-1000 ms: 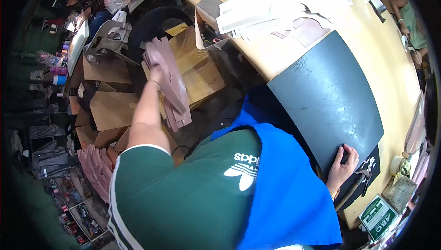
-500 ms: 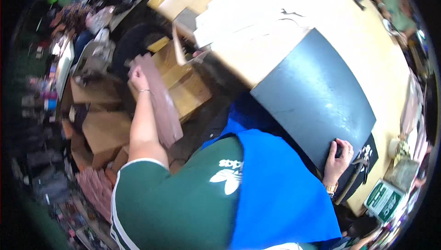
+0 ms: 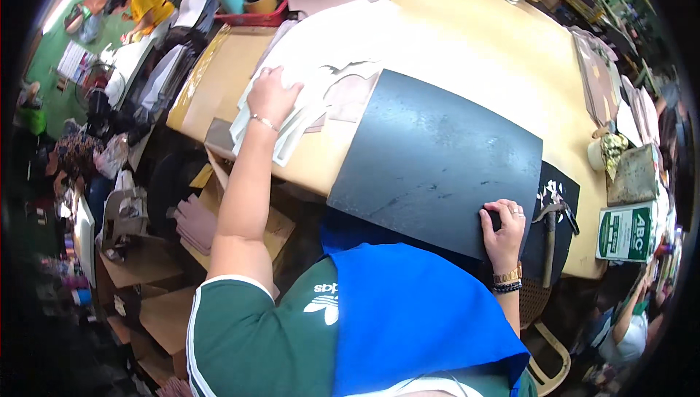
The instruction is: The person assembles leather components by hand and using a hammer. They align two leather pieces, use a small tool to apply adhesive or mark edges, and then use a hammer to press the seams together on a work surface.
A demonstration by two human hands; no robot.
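Observation:
My left hand (image 3: 273, 96) lies palm down on a stack of white paper patterns (image 3: 313, 69) at the left part of the tan worktable (image 3: 474, 54), fingers spread. Brown leather pieces (image 3: 350, 98) peek out beside the stack. My right hand (image 3: 503, 231) grips the near right corner of a large dark grey cutting mat (image 3: 437, 160) that lies on the table in front of me. A hammer (image 3: 548, 240) rests just right of that hand on a small black pad.
Cardboard boxes (image 3: 175, 273) with pinkish leather pieces (image 3: 193, 222) sit on the floor at my left. A green and white box (image 3: 627, 231), a cup (image 3: 605, 153) and more leather sheets (image 3: 598, 76) line the table's right side. Other people work at the far end.
My left hand has let go of the pinkish leather pieces by the boxes and risen onto the white patterns on the table. The view swung toward the table; the right hand stayed on the mat.

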